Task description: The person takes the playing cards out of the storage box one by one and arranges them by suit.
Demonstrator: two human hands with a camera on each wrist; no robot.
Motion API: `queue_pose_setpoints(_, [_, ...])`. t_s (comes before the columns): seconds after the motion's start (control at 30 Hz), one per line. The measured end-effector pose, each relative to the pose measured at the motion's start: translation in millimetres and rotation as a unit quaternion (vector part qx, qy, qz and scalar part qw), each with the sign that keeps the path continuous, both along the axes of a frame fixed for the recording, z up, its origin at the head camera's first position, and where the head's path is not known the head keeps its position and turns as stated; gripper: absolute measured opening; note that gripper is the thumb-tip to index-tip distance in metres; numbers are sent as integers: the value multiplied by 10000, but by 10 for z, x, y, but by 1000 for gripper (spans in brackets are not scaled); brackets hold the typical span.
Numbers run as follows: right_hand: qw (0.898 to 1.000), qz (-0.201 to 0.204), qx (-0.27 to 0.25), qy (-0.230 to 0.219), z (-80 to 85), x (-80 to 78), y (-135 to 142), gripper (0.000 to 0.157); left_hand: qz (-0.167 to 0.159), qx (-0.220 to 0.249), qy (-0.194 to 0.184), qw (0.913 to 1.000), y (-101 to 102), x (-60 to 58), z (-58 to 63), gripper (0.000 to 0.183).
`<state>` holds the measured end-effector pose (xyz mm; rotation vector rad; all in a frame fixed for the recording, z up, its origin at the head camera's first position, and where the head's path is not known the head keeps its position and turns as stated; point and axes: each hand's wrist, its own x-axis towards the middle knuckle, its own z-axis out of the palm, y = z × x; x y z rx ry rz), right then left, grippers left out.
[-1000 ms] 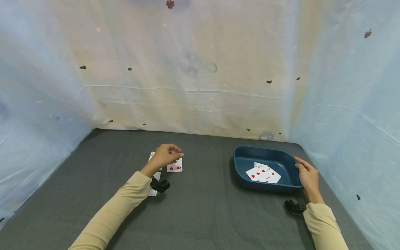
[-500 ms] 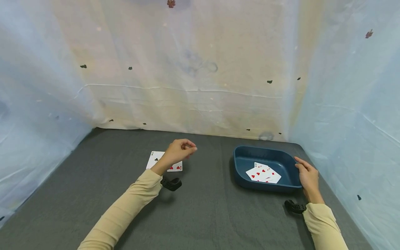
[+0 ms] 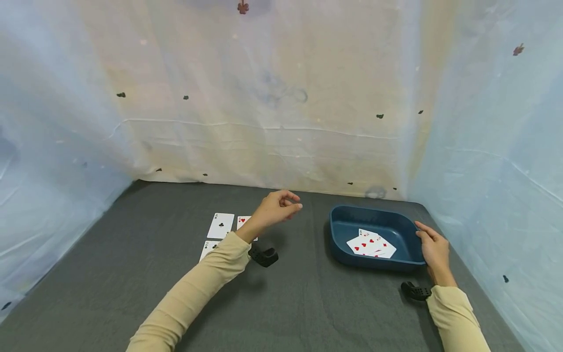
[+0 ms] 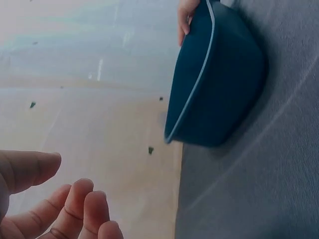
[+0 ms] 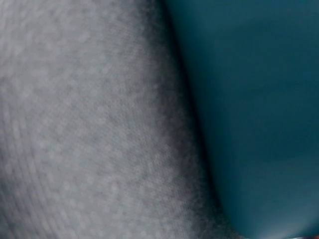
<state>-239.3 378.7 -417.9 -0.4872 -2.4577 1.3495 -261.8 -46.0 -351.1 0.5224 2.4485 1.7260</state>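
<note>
My left hand [image 3: 273, 210] is in the air between the playing cards on the left and the blue bin [image 3: 374, 264]. Its fingers are loosely bent, and the left wrist view shows the thumb [image 4: 35, 168] apart from the fingertips with nothing held. My right hand [image 3: 435, 252] grips the bin's right rim, thumb on the inner side. Inside the bin lie several overlapping playing cards [image 3: 371, 244], red suits showing. On the cloth, an ace of clubs [image 3: 221, 226] lies beside a hearts card [image 3: 243, 221]; the card below, a two [image 3: 208, 248], is partly covered by my left sleeve.
Dark grey cloth [image 3: 290, 303] covers the table. A pale, spotted sheet [image 3: 281, 98] hangs at the back and along both sides. Black bands [image 3: 264, 256] are worn on both wrists.
My left hand has moved right, away from the cards on the cloth toward the bin, uncovering the ace of clubs. My right hand, the bin and its cards have stayed in place.
</note>
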Motion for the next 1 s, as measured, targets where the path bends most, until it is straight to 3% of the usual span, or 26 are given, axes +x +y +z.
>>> queue_pose_setpoints(0.4, [10000, 30, -33, 57, -14, -29, -24, 43, -260, 296, -152, 9991, 383, 6, 90, 28])
queue_pose_setpoints(0.73, [10000, 34, -25, 48, -15, -43, -52, 43, -166, 326, -161, 9992, 716, -46, 25, 30])
queue_pose_setpoints(1.0, [10000, 37, 13, 18, -12, -39, -40, 43, -176, 594, -419, 9972, 946, -62, -31, 26])
